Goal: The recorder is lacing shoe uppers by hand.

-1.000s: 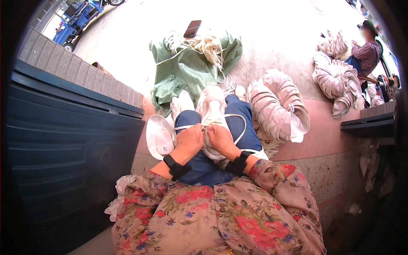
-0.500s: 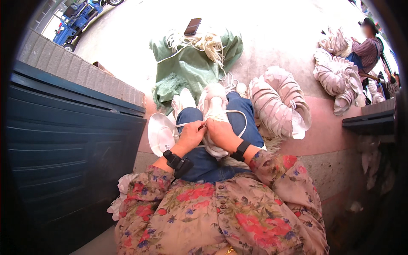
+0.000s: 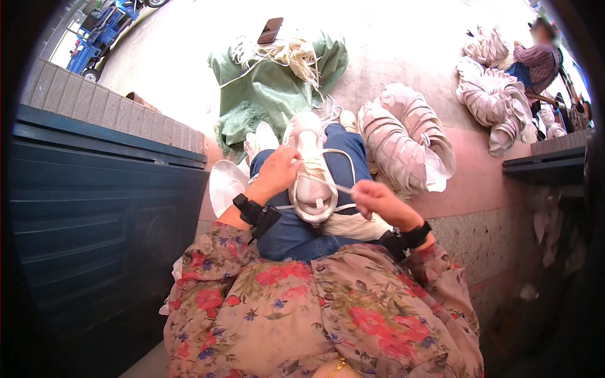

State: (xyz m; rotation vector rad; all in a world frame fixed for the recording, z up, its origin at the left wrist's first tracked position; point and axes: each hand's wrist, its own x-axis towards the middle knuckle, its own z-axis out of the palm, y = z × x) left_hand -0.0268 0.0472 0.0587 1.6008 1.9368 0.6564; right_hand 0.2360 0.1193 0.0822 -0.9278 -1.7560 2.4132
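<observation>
A white lace-up shoe [image 3: 304, 188] rests on my lap between my thighs, its opening toward me and its toe pointing away. My left hand [image 3: 277, 170] is closed at the shoe's left side by the lacing; its fingertips are partly hidden. Off to the right of the shoe, my right hand [image 3: 382, 203] pinches a white shoelace [image 3: 341, 188], which runs taut from the lacing. Another length of lace loops over my right thigh. White shoe parts [image 3: 228, 187] lie beside my left leg.
Ahead, a green sack [image 3: 268, 94] carries a bundle of cream laces [image 3: 296, 58] and a phone [image 3: 271, 30]. Curved stacks of white shoe uppers [image 3: 403, 138] stand at right, with more [image 3: 495, 101] near another person [image 3: 539, 63]. A dark blue panel [image 3: 101, 233] borders my left.
My hands have moved apart: the right has gone right, drawing out the lace, and the left has shifted up and left. The whole view has shifted slightly.
</observation>
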